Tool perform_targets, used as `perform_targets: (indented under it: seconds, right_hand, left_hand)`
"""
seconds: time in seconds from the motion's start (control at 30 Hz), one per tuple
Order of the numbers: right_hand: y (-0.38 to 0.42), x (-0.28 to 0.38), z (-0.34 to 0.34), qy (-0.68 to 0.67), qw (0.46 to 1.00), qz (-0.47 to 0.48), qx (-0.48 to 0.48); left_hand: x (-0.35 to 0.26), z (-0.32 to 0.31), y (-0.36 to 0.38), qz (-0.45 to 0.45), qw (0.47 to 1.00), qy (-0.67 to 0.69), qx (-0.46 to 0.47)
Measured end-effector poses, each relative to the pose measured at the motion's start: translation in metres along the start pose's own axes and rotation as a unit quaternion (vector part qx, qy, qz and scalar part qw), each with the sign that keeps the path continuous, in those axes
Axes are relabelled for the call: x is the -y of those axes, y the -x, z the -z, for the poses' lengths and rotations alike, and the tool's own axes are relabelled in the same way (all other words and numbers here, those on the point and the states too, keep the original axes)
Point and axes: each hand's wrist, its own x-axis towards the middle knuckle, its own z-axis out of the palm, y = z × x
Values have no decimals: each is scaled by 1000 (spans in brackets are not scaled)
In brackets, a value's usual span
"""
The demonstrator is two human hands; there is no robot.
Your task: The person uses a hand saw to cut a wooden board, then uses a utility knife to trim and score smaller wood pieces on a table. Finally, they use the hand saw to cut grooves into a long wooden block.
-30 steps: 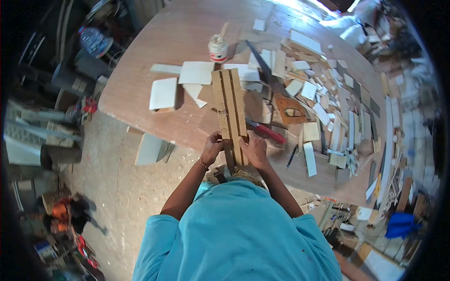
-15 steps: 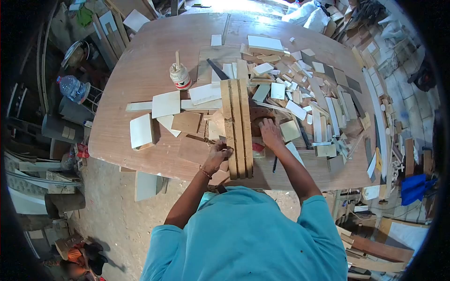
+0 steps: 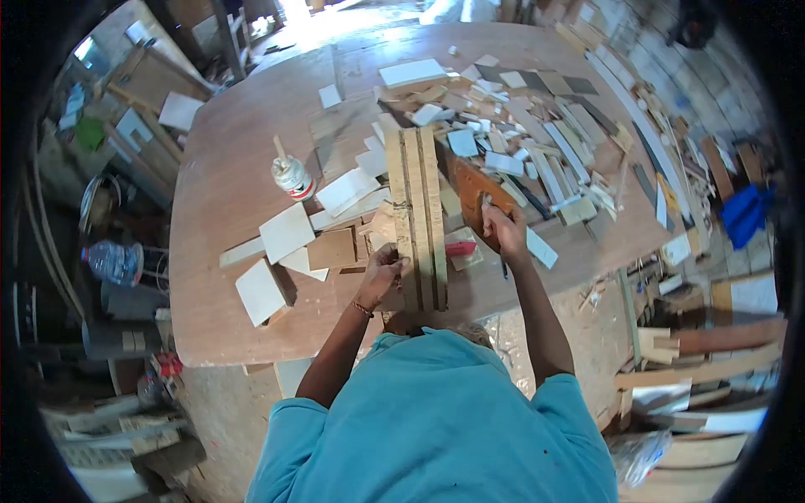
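Observation:
A long, thick wooden piece with lengthwise grooves (image 3: 417, 218) stands over the near side of the table, pointing away from me. My left hand (image 3: 384, 275) is closed on its left edge near the lower end. To the right, my right hand (image 3: 505, 230) wraps around the handle end of a broad brown tool, which looks like a handsaw (image 3: 476, 186). Its far end passes behind the grooved piece and is partly hidden. A red object (image 3: 459, 249) lies between the wooden piece and my right hand.
The wide wooden table (image 3: 226, 168) carries a jar with a stick in it (image 3: 293, 178), white boards (image 3: 287, 233) at left and many small wood offcuts (image 3: 503, 117) at right. A water bottle (image 3: 113, 261) stands beyond the left edge. Planks (image 3: 704, 365) are piled at lower right.
My right hand has moved right and slightly toward me, and more of the brown tool shows now. My left hand keeps its hold on the wooden piece. The camera view has turned.

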Motion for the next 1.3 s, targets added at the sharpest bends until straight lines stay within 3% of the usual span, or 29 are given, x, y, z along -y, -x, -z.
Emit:
perform_targets:
  seconds: [0.07,0.13,0.2,0.37,0.6,0.7,0.77,0.8,0.87,0.97,1.07,1.13,1.3]
  right_hand:
    - [27,16,-2,-48,995,82,-43]
    - [47,21,-1,-11,991,83,-101]
    - [64,36,-4,59,974,50,-214]
    - [108,3,57,79,950,57,-296]
    - [184,33,127,4,925,99,-367]
    - [214,47,161,3,900,121,-419]
    - [233,49,193,58,884,98,-454]
    - [244,48,207,109,872,65,-473]
    - [259,52,231,142,848,49,-508]
    - [274,59,265,158,832,44,-530]
    - [279,62,306,111,817,86,-559]
    - [282,62,329,70,832,73,-545]
    - [284,87,357,39,816,112,-565]
  left_hand:
    - [4,1,-13,-18,996,-57,58]
    - [-9,-19,-9,-54,989,-73,121]
    - [-15,-42,-6,-11,974,89,209]
    - [9,-105,-12,69,951,29,299]
    - [26,-215,8,155,890,-7,428]
    - [45,-268,6,92,863,-136,478]
    - [47,-307,11,-115,848,-267,443]
    - [51,-327,11,-113,841,-269,456]
    - [59,-370,7,-258,860,-279,342]
    - [91,-434,-7,-231,858,-263,376]
    - [73,-485,21,-277,861,-273,329]
    - [71,-508,28,-351,816,-359,286]
    - [76,-558,31,-317,821,-343,328]
